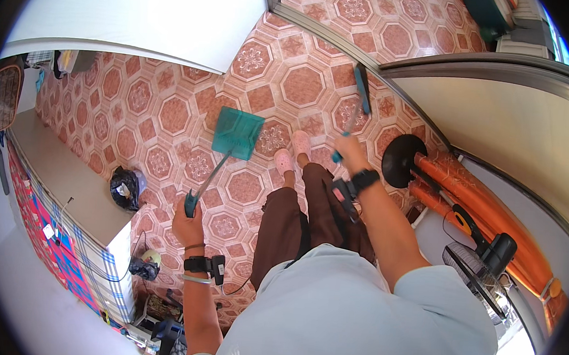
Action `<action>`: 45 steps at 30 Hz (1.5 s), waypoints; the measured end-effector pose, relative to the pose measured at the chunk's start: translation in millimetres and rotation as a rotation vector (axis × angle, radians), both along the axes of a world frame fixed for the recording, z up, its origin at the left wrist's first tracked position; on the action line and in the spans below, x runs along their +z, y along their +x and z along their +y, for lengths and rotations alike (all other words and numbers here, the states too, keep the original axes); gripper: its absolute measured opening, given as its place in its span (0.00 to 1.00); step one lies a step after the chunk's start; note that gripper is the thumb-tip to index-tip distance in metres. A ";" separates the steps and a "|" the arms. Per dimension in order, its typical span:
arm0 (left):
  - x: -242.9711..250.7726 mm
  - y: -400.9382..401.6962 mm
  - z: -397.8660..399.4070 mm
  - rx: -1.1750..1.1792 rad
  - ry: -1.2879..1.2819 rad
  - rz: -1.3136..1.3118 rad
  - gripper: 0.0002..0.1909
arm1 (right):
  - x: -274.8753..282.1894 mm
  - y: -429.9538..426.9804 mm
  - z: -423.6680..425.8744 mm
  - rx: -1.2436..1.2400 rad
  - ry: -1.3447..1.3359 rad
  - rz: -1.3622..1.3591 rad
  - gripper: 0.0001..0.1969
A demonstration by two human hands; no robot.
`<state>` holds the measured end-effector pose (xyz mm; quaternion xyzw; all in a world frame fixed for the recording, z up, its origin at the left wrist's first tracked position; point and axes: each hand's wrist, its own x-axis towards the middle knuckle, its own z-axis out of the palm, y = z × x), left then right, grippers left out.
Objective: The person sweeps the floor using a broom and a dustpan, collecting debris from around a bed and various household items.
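My left hand (188, 227) grips the green handle of a long-handled dustpan (238, 132). Its translucent green pan is over the patterned floor (303, 86), ahead and to the left of my feet. In my right hand (353, 152) is the handle of a broom (362, 89), slightly blurred. The broom's dark, narrow head lies beside the metal door track, well apart from the dustpan. Both wrists carry black strapped devices. Pink clogs (284, 160) cover my feet, which stand between the two tools.
A standing fan (481, 270) with a round black base (400, 161) stands at right beside an orange curtain (465, 205). A metal-framed sliding door (492, 103) borders the floor. At left are a black bin bag (124, 188) and a low bed or bench (63, 162); a white panel (143, 9) rises ahead.
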<state>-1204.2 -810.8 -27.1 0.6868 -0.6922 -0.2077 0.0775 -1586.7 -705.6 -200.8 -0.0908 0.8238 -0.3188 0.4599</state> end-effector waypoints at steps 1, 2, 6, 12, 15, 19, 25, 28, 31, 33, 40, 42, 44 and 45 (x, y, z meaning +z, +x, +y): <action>-0.2 -2.1 0.5 -0.001 0.003 0.000 0.15 | -7.0 4.0 -22.8 0.374 -0.051 0.234 0.04; -0.4 -5.0 -0.6 0.002 0.009 0.019 0.15 | -12.9 9.3 -46.7 0.747 -0.104 0.466 0.05; 1.0 -10.0 -7.7 0.014 0.052 -0.039 0.14 | -8.2 58.3 -127.6 0.715 -0.278 0.296 0.07; 4.4 -13.7 -8.6 0.042 -0.034 0.001 0.13 | 53.4 111.1 -251.3 0.871 -0.020 0.504 0.08; -0.8 -21.1 -13.8 -0.006 -0.051 0.004 0.13 | 3.5 102.8 -288.8 0.874 -0.042 0.587 0.12; -1.5 -19.3 -11.9 0.022 -0.029 -0.004 0.13 | 12.5 100.2 -272.1 0.901 0.025 0.290 0.21; 2.3 6.0 -1.9 0.068 -0.052 -0.023 0.11 | 66.5 41.3 -165.6 0.428 0.037 0.160 0.09; 3.0 -2.8 -9.4 0.017 -0.061 -0.053 0.12 | 56.6 4.7 -159.1 0.469 0.073 0.273 0.11; 2.4 -7.1 -13.6 0.002 -0.060 -0.032 0.12 | 59.1 -11.0 -200.9 0.537 0.093 0.227 0.10; 6.4 -10.5 -14.4 0.023 -0.035 -0.018 0.12 | 67.8 -5.8 -222.9 0.633 0.233 0.168 0.10; 0.9 2.5 -6.3 0.002 -0.088 -0.047 0.12 | 117.6 -65.8 -137.3 0.815 0.034 0.240 0.11; 2.2 2.0 -6.5 0.027 -0.047 -0.045 0.12 | 112.6 -61.4 -138.4 0.807 0.042 0.244 0.11; 5.4 -1.5 -8.9 0.045 -0.014 -0.038 0.12 | 94.1 -57.6 -143.4 0.712 0.049 0.217 0.10; 6.4 -4.6 -10.2 0.047 0.001 -0.039 0.12 | 81.1 -56.4 -153.2 0.711 0.046 0.214 0.10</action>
